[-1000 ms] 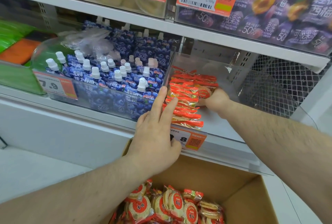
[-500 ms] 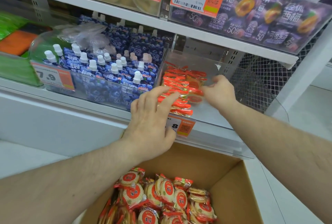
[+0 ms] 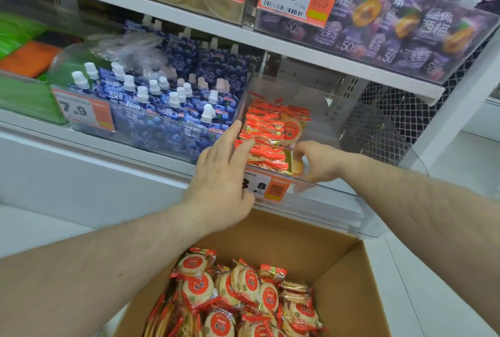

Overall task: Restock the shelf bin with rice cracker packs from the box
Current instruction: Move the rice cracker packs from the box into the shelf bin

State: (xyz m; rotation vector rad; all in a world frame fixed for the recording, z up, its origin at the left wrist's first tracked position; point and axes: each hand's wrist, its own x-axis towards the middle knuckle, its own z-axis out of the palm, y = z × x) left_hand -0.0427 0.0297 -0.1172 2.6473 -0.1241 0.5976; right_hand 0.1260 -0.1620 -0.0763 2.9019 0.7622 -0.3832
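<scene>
A row of red-and-gold rice cracker packs (image 3: 266,131) stands on edge along the left side of a clear shelf bin (image 3: 328,188). My left hand (image 3: 220,182) reaches over the bin's front edge, its straight fingers lying against the left of the row. My right hand (image 3: 320,160) is inside the bin at the row's front end, fingers and thumb curled round the frontmost pack (image 3: 297,166). Below, an open cardboard box (image 3: 343,269) holds several more cracker packs (image 3: 243,296).
The bin's right half holds no packs. A bin of blue spouted pouches (image 3: 162,109) adjoins on the left. An orange price tag (image 3: 266,188) hangs on the bin's front. Purple pouches (image 3: 392,31) fill the shelf above. Wire mesh (image 3: 392,117) closes the right end.
My right hand has come forward from the back of the row to its front end and now grips the frontmost pack. My left hand has stayed against the row's left side.
</scene>
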